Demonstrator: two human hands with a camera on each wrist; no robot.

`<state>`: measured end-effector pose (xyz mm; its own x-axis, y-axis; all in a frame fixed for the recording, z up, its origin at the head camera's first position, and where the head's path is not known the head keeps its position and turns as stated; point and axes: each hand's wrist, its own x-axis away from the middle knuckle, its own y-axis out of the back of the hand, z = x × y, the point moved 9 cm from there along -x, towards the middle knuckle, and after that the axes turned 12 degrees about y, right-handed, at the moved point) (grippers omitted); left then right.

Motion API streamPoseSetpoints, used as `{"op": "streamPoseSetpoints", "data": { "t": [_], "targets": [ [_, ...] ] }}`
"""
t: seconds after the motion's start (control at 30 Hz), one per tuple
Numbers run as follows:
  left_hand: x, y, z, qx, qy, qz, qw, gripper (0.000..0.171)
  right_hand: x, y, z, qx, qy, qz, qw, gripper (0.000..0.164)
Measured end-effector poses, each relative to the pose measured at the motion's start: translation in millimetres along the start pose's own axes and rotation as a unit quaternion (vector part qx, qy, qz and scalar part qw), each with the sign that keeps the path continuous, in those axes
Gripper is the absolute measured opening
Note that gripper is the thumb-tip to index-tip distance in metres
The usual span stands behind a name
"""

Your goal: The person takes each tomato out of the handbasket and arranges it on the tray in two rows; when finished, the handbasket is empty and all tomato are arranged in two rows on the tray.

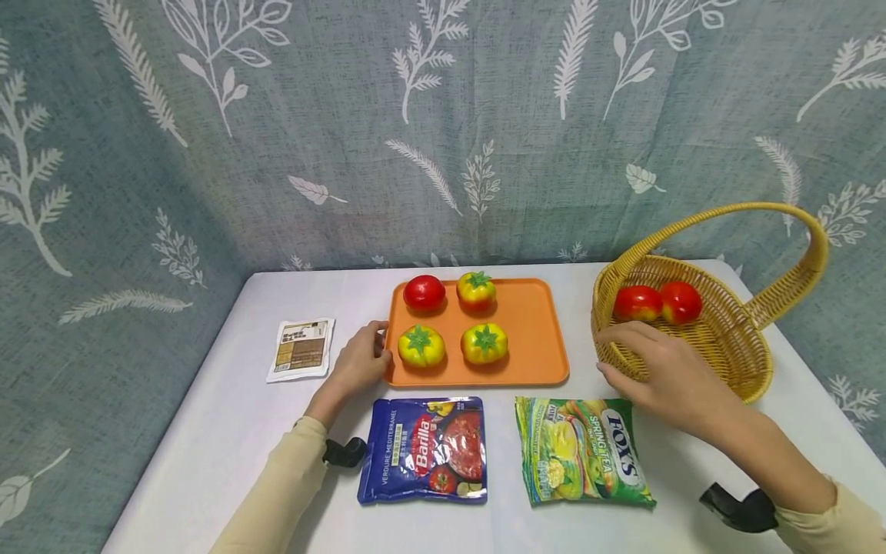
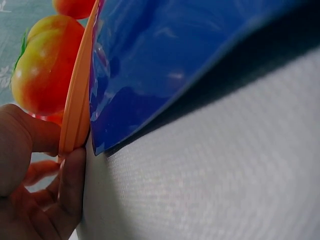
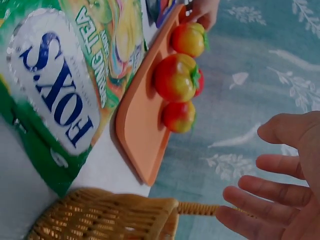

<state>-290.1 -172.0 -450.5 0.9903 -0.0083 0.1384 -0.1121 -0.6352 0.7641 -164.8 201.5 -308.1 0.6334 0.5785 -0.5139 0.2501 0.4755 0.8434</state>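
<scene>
My left hand (image 1: 363, 355) is at the left edge of an orange tray (image 1: 533, 331). In the left wrist view its thumb and fingers (image 2: 72, 175) pinch the tray's rim. On the tray's left and middle sit several red and yellow tomatoes (image 1: 421, 346), some with green leafy tops showing. My right hand (image 1: 664, 369) hovers over the near left rim of a yellow wicker basket (image 1: 734, 346), fingers spread and holding nothing in the right wrist view. Inside the basket lie two red tomatoes (image 1: 681, 302) side by side.
In front of the tray lie a blue Barilla pouch (image 1: 424, 450) and a green Fox's candy bag (image 1: 584, 450). A small white and brown packet (image 1: 302, 350) lies left of my left hand. The basket's tall handle (image 1: 734, 211) arches above it. A patterned grey-green curtain (image 1: 443, 154) stands behind the table.
</scene>
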Motion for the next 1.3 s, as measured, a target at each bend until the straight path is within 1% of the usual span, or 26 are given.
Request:
{"op": "streamPoseSetpoints", "data": {
  "t": [0.3,0.47,0.7,0.83,0.97,1.1,1.17,1.3],
  "targets": [
    [-0.2,-0.5,-1.1,-0.002,0.001,0.001,1.0000,0.053,3.8,6.6,-10.0,0.003,-0.002,-0.005,1.000,0.041],
    [0.0,0.5,-0.6,0.002,0.003,0.000,1.0000,0.053,1.6,11.6,-18.9,0.022,0.003,-0.012,1.000,0.044],
    [0.1,0.5,-0.3,0.003,0.005,0.004,1.0000,0.053,6.0,13.6,-38.3,0.034,-0.038,-0.004,0.999,0.048],
    [0.3,-0.5,0.5,0.005,0.007,0.006,0.9999,0.053,7.8,13.8,-46.7,0.038,-0.040,-0.005,0.998,0.046],
    [0.3,-0.1,0.3,0.008,0.004,0.004,1.0000,0.054,8.2,15.1,-54.5,0.048,-0.033,-0.004,0.998,0.046],
    [-0.4,-0.7,0.2,0.007,0.002,0.004,1.0000,0.054,8.6,17.4,-64.1,0.066,-0.035,0.007,0.997,0.046],
    [-0.8,-1.0,0.5,0.005,0.003,0.004,1.0000,0.054,8.6,18.8,-69.8,0.073,-0.042,0.012,0.996,0.046],
    [-1.0,-1.5,1.0,0.003,0.006,0.005,1.0000,0.054,9.1,22.4,-83.6,0.071,-0.072,0.025,0.995,0.046]
  ]
}}
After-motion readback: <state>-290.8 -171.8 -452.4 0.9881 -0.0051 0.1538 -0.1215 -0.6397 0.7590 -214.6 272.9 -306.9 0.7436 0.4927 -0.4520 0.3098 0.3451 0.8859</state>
